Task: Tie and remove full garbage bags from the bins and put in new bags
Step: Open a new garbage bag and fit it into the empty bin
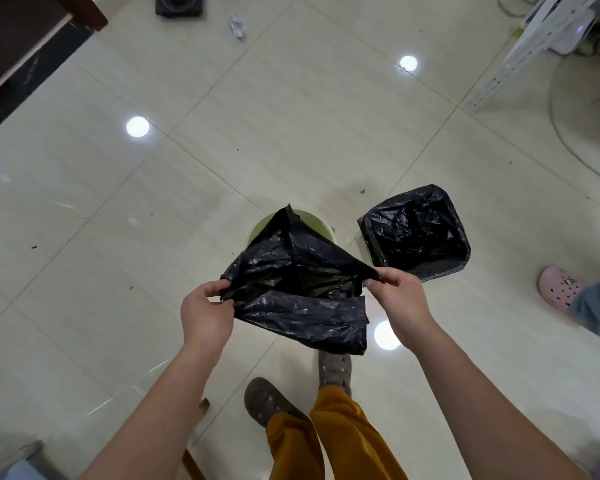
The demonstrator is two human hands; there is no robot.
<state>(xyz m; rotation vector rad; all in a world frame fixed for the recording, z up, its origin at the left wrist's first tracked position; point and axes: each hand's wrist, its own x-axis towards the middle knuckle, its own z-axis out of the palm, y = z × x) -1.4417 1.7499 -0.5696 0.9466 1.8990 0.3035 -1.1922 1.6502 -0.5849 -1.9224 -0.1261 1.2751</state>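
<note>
I hold a new black garbage bag (298, 282) spread open above a round green bin (314, 225), which shows only as a rim behind the bag. My left hand (207, 310) pinches the bag's left edge. My right hand (397, 299) pinches its right edge. The bag's mouth gapes between them, and its lower part hangs folded toward me. To the right stands a square bin lined with a black bag (416, 232), its liner folded over the rim.
Glossy cream floor tiles all around. A crumpled paper scrap (237, 27) and a dark square object (179, 5) lie far ahead. Dark furniture (18, 46) is at top left, a white rack (534, 39) at top right. Another person's pink shoe (560, 287) is at right. My feet (267, 400) are below.
</note>
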